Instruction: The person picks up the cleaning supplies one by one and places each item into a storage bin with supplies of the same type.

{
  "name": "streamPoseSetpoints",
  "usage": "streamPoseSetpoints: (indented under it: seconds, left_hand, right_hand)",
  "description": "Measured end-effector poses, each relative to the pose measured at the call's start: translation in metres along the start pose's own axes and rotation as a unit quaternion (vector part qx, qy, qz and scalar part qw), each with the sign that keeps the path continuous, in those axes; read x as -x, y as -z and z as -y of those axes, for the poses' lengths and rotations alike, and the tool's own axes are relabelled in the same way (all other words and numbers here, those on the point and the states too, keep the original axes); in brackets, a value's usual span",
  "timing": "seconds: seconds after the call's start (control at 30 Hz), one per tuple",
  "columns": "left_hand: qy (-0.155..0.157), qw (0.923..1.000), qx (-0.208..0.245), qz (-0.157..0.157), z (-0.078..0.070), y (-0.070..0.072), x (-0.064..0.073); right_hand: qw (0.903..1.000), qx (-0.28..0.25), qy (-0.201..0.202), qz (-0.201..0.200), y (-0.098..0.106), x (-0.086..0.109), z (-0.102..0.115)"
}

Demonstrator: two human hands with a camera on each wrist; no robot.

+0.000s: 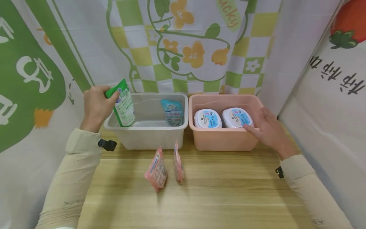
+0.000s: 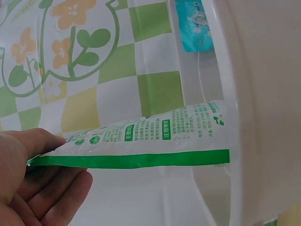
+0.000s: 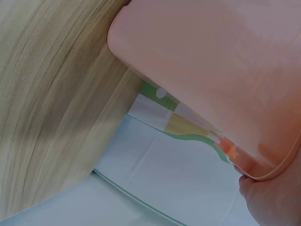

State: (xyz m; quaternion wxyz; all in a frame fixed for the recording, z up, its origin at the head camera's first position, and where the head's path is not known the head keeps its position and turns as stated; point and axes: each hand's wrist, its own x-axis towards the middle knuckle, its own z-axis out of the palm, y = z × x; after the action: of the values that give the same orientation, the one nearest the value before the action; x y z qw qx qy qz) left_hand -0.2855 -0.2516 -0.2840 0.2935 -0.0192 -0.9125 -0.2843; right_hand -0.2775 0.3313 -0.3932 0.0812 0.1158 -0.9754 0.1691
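My left hand (image 1: 97, 103) pinches the top corner of a green-and-white pouch (image 1: 125, 106). The pouch hangs upright inside the left end of the pale grey bin (image 1: 151, 136); in the left wrist view its printed back (image 2: 155, 134) and green edge show. A blue pouch (image 1: 172, 113) leans in the right end of that bin. On the right corner of the pink bin (image 1: 226, 140) rests my right hand (image 1: 270, 132), its thumb along the front rim and fingers extended over the side. Two white lidded tubs (image 1: 208, 118) sit in the pink bin.
Two pink pouches, one on the left (image 1: 157, 171) and one edge-on (image 1: 178, 165), stand on the wooden table (image 1: 214, 190) before the bins. A patterned cloth (image 1: 183, 47) hangs behind the bins, and pale walls rise on both sides.
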Motion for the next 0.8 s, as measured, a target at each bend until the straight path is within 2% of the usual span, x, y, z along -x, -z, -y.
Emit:
streamPoseSetpoints:
  seconds: [0.13, 0.4, 0.8]
  left_hand:
    - [0.011, 0.9999, 0.003, 0.011, 0.007, -0.003, 0.003]
    - [0.009, 0.9998, 0.002, 0.016, 0.01, -0.011, 0.003]
    - [0.036, 0.9978, 0.006, 0.055, 0.017, -0.022, 0.011]
  right_hand:
    - [1.0, -0.001, 0.001, 0.005, -0.003, -0.001, 0.001]
    - [1.0, -0.001, -0.003, -0.001, -0.002, 0.0, 0.0]
    - [0.9998, 0.0, -0.014, 0.01, -0.002, 0.0, -0.001]
